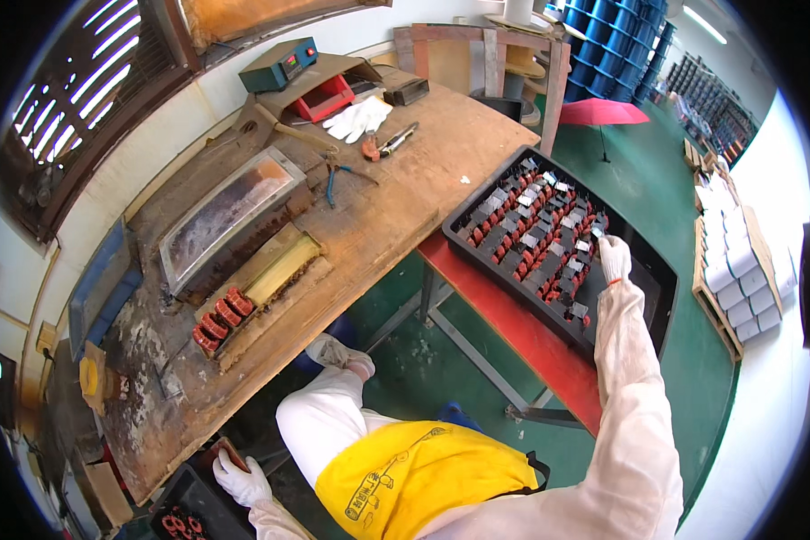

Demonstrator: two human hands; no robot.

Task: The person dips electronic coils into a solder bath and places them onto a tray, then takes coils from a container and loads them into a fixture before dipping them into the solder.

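My right hand [615, 258], in a white glove, reaches over a black tray [666, 279] at the right. Its fingers are pinched at the right end of a row of red wire coils [540, 229] with dark and silvery pieces; the pinched piece is mostly hidden and looks like one of these coils. Down at the lower left, my gloved left hand [240, 484] curls at a reddish-brown piece [229, 450], which I cannot make out well. Beside it, a black bin [209, 504] holds several red coils [182, 522].
On the wooden bench [369, 216] stand a clear-topped metal box [229, 216], a trough [283, 265] with red coils [223, 319], blue-handled pliers [331, 187], a hammer [292, 135], white gloves [358, 119] and a green control box [279, 65]. A red-topped stand [513, 337] carries the tray.
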